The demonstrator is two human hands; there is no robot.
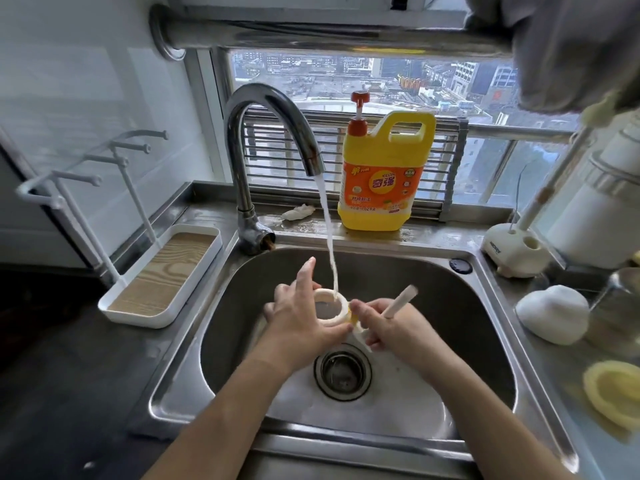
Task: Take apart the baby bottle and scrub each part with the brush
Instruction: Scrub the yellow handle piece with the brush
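While the tap (273, 109) runs, the left grip (301, 320) is curled around the bottle ring (325, 292), holding it right under the stream. The right grip (391, 327) is clenched on the brush (403, 299) handle, its yellow head (mostly hidden) pressed against the ring's right side. Everything sits mid-basin just above the drain (343, 375), well off the sink (485, 306) walls. The soap jug (384, 174) stands on the worktop (433, 233) behind.

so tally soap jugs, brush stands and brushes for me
soap jugs: 1, yellow plastic jug with red pump
brush stands: 1, white rounded plastic stand
brushes: 2, white-handled brush in the right hand, long white brush standing in the stand
total: 4
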